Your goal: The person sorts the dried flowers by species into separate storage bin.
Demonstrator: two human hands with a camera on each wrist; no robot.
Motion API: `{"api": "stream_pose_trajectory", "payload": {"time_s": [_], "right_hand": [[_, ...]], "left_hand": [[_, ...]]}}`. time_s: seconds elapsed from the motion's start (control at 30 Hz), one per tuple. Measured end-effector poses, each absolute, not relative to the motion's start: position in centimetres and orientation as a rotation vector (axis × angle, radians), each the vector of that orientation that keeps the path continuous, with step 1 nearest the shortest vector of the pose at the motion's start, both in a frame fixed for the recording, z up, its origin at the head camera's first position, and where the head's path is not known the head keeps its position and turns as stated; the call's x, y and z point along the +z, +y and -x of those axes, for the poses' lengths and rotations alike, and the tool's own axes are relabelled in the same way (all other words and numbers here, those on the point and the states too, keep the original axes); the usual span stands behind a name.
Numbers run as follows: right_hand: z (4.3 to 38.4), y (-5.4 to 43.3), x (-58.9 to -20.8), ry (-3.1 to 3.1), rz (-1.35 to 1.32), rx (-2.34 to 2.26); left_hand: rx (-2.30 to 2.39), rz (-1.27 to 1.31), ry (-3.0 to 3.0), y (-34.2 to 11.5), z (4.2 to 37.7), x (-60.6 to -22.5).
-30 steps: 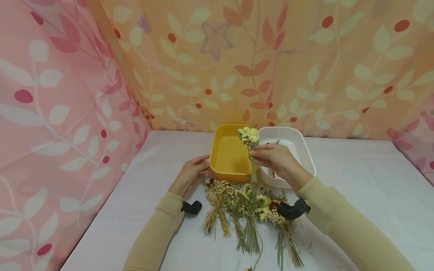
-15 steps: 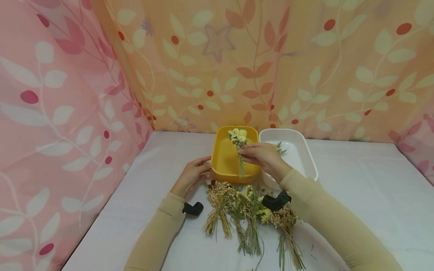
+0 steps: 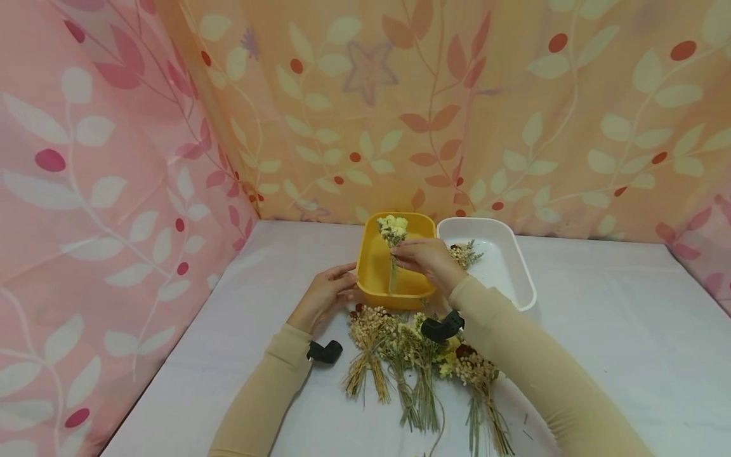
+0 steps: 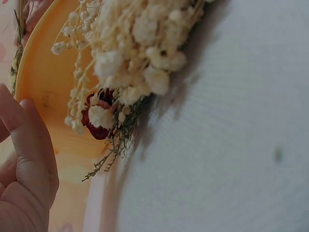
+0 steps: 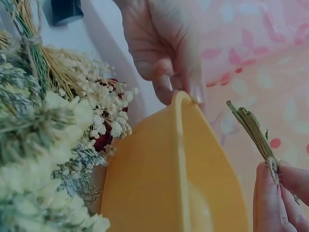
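Observation:
Between thumb and fingertips, my right hand (image 3: 428,259) pinches a small bunch of dried yellow flowers (image 3: 392,230) by its tied stems. The bunch is upright over the yellow bin (image 3: 368,251), its blooms toward the back wall. In the right wrist view the cut stem ends (image 5: 248,123) and a twine tie show above the fingers. My left hand (image 3: 325,292) touches the bin's near left side with lightly bent fingers at the rim. Several dried flower bunches (image 3: 422,381) lie in front of the bin, with cream, yellow and dark red heads.
A white bin (image 3: 516,260) stands right of the yellow one and holds a dried bunch (image 3: 465,254) with cream heads. Loose twine (image 3: 441,419) and stem scraps (image 3: 528,435) lie near the front. Patterned cloth (image 3: 320,114) hangs behind and at the left.
My right hand has carried the yellow bunch leftward, from the border between the bins to over the yellow bin. More of the bunch in the white bin shows. My left hand stays at the rim.

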State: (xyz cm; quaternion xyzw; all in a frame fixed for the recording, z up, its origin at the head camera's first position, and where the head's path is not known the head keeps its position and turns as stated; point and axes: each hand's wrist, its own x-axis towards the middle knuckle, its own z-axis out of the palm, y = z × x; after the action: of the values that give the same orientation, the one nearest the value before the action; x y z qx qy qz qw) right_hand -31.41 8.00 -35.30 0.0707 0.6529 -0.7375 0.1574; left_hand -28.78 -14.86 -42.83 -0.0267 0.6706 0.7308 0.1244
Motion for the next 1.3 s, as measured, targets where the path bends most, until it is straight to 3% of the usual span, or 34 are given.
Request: {"api": "stream_pose_trajectory", "payload": {"time_s": [1.3], "right_hand": [[34.5,5.4,-40.9,1.881,-0.379,-2.199]], "left_hand": [[2.128,0.099,1.972,-14.6,29.1,-43.2]]}}
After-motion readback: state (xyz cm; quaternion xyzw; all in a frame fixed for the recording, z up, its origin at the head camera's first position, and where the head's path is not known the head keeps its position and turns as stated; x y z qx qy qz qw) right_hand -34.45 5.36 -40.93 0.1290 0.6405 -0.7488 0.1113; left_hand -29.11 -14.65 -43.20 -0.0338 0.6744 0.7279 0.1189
